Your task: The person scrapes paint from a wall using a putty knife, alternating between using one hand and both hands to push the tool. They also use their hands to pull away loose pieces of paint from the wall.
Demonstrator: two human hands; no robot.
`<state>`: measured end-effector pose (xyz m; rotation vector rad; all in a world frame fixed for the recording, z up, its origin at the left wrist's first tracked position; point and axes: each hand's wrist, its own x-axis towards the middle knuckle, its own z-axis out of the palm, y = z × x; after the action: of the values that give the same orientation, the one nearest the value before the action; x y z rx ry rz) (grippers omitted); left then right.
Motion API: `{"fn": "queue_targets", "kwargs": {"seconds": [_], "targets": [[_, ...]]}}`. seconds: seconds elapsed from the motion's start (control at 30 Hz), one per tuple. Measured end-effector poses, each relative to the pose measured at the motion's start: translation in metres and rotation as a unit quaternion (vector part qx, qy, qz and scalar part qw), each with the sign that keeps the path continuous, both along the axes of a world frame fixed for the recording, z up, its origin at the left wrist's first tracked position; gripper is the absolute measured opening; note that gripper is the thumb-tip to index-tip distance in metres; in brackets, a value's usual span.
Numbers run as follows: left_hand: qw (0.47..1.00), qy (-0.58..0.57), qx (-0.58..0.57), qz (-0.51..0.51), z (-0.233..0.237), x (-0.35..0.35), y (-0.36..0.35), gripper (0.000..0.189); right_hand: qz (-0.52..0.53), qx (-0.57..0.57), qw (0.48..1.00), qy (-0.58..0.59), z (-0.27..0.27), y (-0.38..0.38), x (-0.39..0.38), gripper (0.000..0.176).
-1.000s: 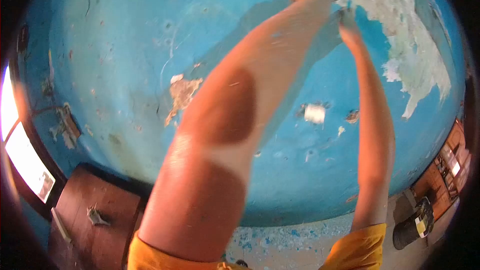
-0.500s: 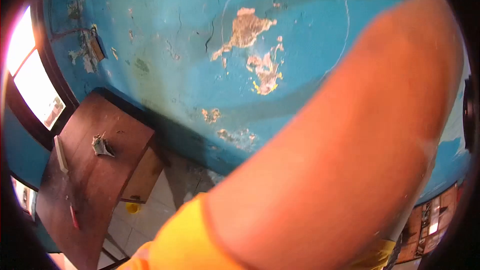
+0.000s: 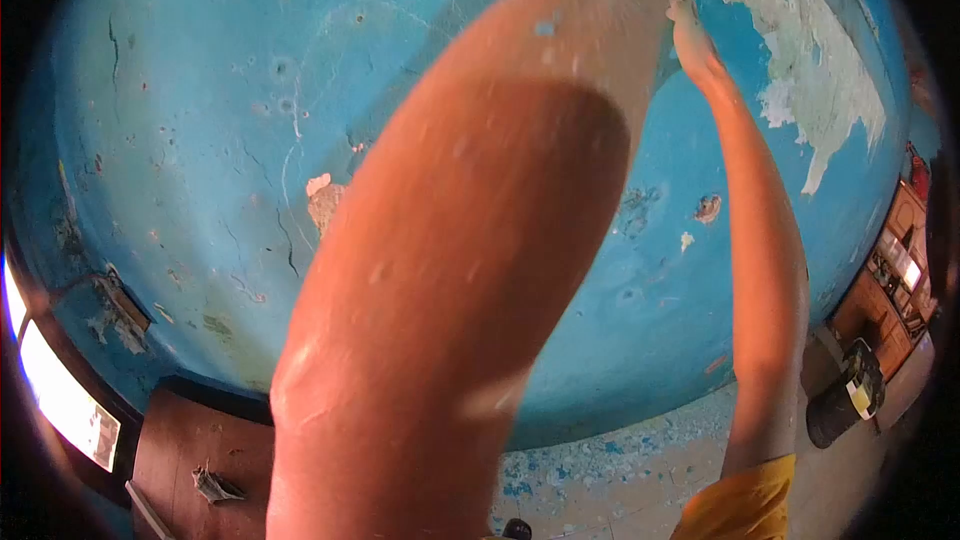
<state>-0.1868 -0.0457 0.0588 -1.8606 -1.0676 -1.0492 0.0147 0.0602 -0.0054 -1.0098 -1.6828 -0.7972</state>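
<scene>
Far left: bright window (image 3: 60, 405), and below it a dark table (image 3: 190, 450) with a crumpled scrap (image 3: 215, 486) lying on it. The cracked blue wall (image 3: 200, 140) fills the rest.

Centre: your left forearm (image 3: 470, 270) is raised close to the camera and hides much of the wall. The left hand runs out past the top edge, so its fingers cannot be told. Blue flakes (image 3: 590, 465) litter the floor below.

Right of it: your right hand (image 3: 697, 45) is up on the wall, fingers (image 3: 684, 8) drawn close together. Whether they pinch anything, I cannot tell.

Risk, as I judge it: you work overhead, so loose flakes could drop into your eyes, and the forearm blocks your sight of where the left hand meets the wall — a slip there would go unseen.

The paint edge (image 3: 735, 15) lies just beside the right fingers, touching or nearly so. Past it the bare patch (image 3: 810, 40) spreads rightward.

Low right: a black bucket (image 3: 840, 400) on the floor, well apart from both hands.
</scene>
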Motion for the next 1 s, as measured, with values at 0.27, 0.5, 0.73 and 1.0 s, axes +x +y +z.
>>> {"fn": "queue_targets", "kwargs": {"seconds": [0.27,0.5,0.73,1.0], "targets": [[0.999,0.024,-0.012,0.019,-0.061,0.016,-0.022,0.029,0.098,-0.081,0.991,0.044,-0.009,-0.043,-0.007,0.053],[0.979,0.143,-0.140,0.025,-0.014,0.014,-0.079,0.029,0.089,-0.213,0.950,0.208,-0.014,-0.118,-0.042,0.058],[1.000,0.016,0.011,0.023,-0.059,-0.004,-0.021,0.027,0.092,-0.099,0.982,0.130,-0.038,-0.065,-0.017,0.058],[0.999,-0.035,0.032,-0.027,-0.040,0.007,-0.014,0.031,0.076,-0.136,0.982,0.105,-0.028,-0.065,-0.007,0.053]]}}
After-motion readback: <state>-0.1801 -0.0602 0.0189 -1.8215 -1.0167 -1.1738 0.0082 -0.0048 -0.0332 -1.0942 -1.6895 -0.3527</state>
